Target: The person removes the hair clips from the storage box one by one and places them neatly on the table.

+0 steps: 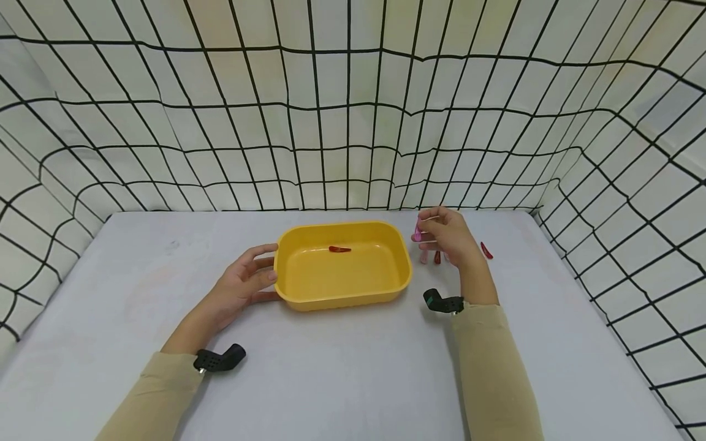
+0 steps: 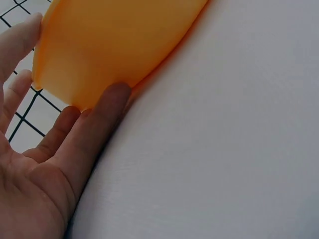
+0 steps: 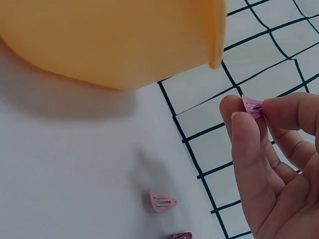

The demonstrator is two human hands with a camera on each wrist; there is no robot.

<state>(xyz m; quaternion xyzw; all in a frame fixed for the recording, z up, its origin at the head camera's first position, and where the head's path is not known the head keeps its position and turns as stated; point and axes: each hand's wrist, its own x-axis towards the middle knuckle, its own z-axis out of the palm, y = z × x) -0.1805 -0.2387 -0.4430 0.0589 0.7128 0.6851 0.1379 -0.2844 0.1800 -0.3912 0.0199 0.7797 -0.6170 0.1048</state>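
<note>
A yellow rectangular tray [image 1: 342, 302] sits on the white table with a red hair clip [image 1: 339, 249] lying inside. My left hand [image 1: 239, 285] rests against the tray's left end, its fingers spread and extended along the outer wall [image 2: 114, 45]. Beyond the tray's right rim, my right hand [image 1: 445, 234] pinches a bright pink snap hair clip [image 3: 253, 107] between thumb and fingers, raised over the table. Below that hand lie a pale pink hair clip [image 3: 162, 202] and a dark red one [image 1: 437, 257], partly hidden in the head view.
Another red hair clip [image 1: 486, 250] lies on the table right of my right wrist. A black wire grid [image 1: 347, 147] backed with white sheeting stands along the table's back and sides. Each wrist wears a black camera mount [image 1: 220, 359].
</note>
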